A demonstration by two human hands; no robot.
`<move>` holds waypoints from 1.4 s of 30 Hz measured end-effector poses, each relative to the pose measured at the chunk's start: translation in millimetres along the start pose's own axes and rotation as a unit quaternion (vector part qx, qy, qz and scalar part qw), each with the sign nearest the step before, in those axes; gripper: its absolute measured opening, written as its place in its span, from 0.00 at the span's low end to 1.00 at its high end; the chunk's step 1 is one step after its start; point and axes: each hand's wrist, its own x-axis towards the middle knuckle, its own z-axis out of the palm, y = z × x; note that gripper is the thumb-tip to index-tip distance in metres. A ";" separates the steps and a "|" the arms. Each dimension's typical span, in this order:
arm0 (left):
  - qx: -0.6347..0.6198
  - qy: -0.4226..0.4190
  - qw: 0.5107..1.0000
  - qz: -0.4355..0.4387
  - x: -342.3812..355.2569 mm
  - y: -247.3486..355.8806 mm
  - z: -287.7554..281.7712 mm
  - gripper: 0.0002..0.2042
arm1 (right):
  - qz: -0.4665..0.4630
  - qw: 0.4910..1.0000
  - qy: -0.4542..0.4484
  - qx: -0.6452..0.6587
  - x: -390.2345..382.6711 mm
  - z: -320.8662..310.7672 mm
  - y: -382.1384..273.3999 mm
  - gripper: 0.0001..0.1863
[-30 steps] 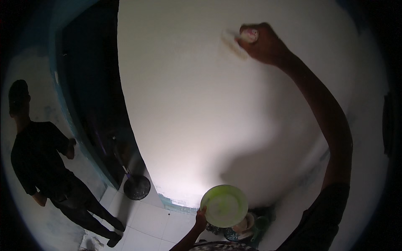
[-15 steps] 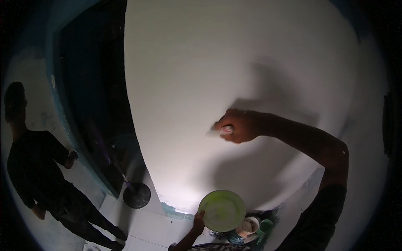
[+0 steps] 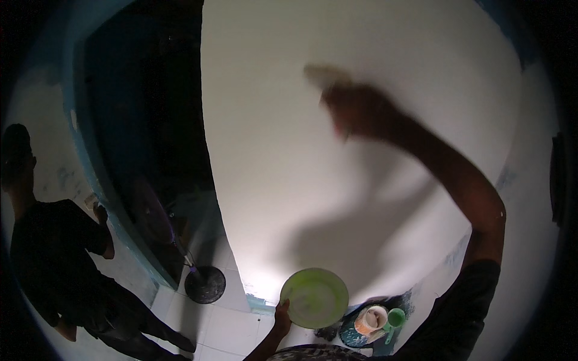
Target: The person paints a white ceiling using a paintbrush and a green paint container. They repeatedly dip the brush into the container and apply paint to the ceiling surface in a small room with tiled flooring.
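Two hands of the person show: one left hand (image 3: 281, 314) and one right hand (image 3: 356, 108), the latter blurred. There is one round lime-green plastic plate (image 3: 314, 298), and one pale, blurred flat tool (image 3: 322, 75) too smeared to identify. On the floor stand one round white-and-orange tub (image 3: 371, 319), one small green cup (image 3: 395, 316) and one dark round fan base (image 3: 205, 284). One other person in dark clothes (image 3: 51, 253) is at the left. One broad white wall (image 3: 289, 180) fills the middle.

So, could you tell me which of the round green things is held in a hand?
The large pale green plate, gripped at its lower edge by the left hand. The small darker green cup sits on the floor beside a white tub, untouched.
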 end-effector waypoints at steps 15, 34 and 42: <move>0.047 0.012 0.999 -0.002 -10.0 39.7 -31.5 0.21 | 0.124 0.977 0.135 -0.109 100.5 -75.7 84.5 0.04; 0.083 0.013 0.995 0.051 2.3 22.9 -117.2 0.21 | 0.193 0.951 -0.036 0.239 157.0 14.4 14.2 0.05; -0.043 0.032 0.999 -0.011 -18.5 64.5 -98.9 0.21 | 0.101 0.990 -0.100 0.003 162.4 59.5 -3.8 0.15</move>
